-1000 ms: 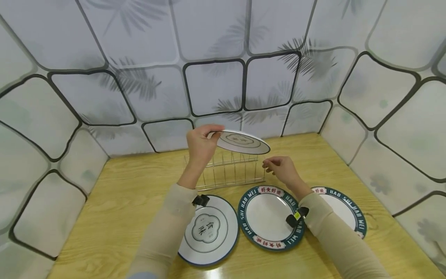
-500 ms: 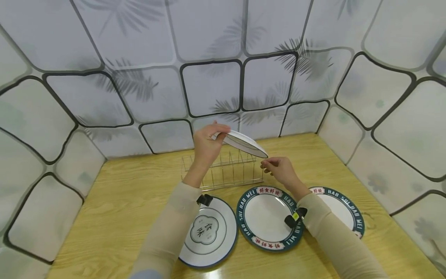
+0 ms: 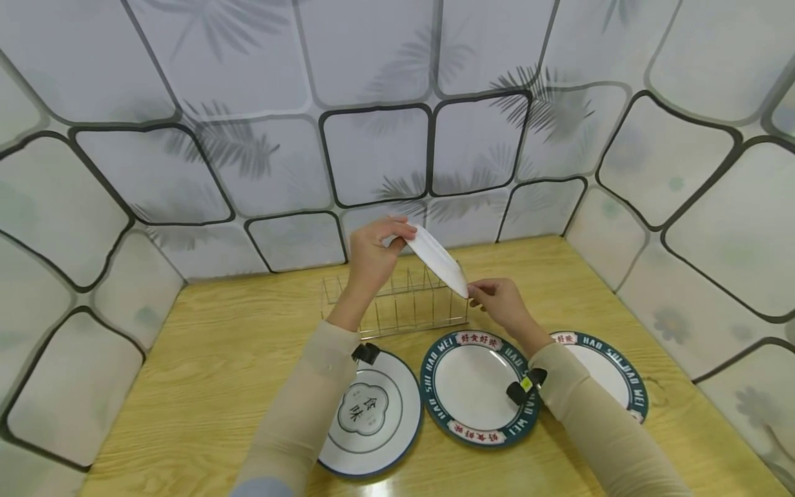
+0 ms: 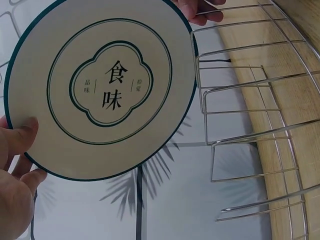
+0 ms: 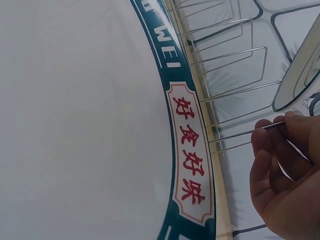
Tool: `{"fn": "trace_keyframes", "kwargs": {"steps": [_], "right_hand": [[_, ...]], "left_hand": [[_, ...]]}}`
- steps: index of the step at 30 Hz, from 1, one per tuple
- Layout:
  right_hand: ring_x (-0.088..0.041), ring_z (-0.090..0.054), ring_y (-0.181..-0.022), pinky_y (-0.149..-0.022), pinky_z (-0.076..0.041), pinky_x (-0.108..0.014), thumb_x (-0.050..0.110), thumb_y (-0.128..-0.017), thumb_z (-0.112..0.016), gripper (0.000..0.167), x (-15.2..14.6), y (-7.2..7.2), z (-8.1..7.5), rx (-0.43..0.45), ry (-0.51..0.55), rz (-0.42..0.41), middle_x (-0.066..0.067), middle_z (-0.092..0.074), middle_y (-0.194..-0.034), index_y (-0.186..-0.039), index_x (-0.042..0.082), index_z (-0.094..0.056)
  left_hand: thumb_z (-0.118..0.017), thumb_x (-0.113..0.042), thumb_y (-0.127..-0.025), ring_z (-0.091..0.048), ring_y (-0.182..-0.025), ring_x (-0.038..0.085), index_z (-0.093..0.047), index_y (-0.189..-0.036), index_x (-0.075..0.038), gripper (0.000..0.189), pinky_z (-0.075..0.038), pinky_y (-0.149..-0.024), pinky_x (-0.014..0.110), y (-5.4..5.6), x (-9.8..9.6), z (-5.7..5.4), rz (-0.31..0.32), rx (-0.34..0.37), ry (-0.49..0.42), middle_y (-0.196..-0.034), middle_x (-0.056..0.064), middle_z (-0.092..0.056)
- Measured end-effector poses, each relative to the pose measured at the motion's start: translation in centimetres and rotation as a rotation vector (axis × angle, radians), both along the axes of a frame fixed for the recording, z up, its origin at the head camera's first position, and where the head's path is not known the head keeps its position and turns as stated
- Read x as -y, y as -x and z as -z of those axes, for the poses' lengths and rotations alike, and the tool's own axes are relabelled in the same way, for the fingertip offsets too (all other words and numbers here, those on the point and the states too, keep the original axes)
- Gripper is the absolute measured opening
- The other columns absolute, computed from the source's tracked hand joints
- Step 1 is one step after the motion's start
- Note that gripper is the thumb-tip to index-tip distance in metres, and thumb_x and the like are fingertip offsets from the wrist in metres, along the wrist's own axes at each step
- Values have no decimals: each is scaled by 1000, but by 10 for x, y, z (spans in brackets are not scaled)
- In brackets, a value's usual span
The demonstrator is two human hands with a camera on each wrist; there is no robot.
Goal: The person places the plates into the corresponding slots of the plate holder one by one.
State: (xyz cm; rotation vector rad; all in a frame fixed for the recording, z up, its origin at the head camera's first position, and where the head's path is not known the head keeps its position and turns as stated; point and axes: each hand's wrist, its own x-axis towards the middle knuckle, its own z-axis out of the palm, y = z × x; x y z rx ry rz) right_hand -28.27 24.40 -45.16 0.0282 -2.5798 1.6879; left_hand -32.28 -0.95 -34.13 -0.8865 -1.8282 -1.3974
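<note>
My left hand (image 3: 375, 259) grips the rim of a white plate (image 3: 437, 262), thumb on its face, and holds it tilted steeply over a wire dish rack (image 3: 415, 310). The plate's blue-green edge and central flower-shaped emblem (image 4: 111, 84) show in the left wrist view. Its lower edge is close to the rack's right end. There my right hand (image 3: 504, 302) pinches the rack's end wire between thumb and fingers, plainest in the right wrist view. Whether the plate touches the wires is hard to tell.
A matching blue-rimmed plate (image 3: 397, 431) lies on the wooden table (image 3: 205, 373) below my left forearm. To its right lie two green-rimmed plates, one in the middle (image 3: 472, 386) and another (image 3: 609, 373) partly under my right sleeve. Patterned walls (image 3: 379, 159) enclose the table.
My left hand has turned the plate from nearly flat to steeply tilted, its lower edge dropping toward the rack's right end. The right hand has stayed at the rack's end.
</note>
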Motion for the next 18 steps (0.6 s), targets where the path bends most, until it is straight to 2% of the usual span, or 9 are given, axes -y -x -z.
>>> {"fn": "trace_keyframes", "kwargs": {"steps": [3,9,18], "right_hand": [[-29,-67,-88,-82,-56,-51,14,-102,-57,26,0,0,0,2,-3,-5,-18,-70,-103,-115,-6,-69],[-29,-67,-88,-79,-58,-47,19,-101,-60,27,1,0,0,-10,15,-13,-16,-71,-104,-112,-3,-71],[-27,-66,-88,-81,-58,-46,21,-101,-60,29,0,0,1,-15,17,-18,-16,-71,-104,-112,-4,-71]], "left_hand": [[-72,18,-77,-70,-98,23,-78,-78,-2,21,-49,-98,24,1,-1,2,-18,9,36,-87,9,-75],[-68,21,-77,-68,-106,19,-78,-77,-2,24,-53,-90,23,2,-3,6,-8,86,68,-92,7,-76],[-69,21,-78,-68,-105,18,-78,-76,-4,26,-53,-92,23,5,-10,16,-3,101,140,-93,4,-76]]}}
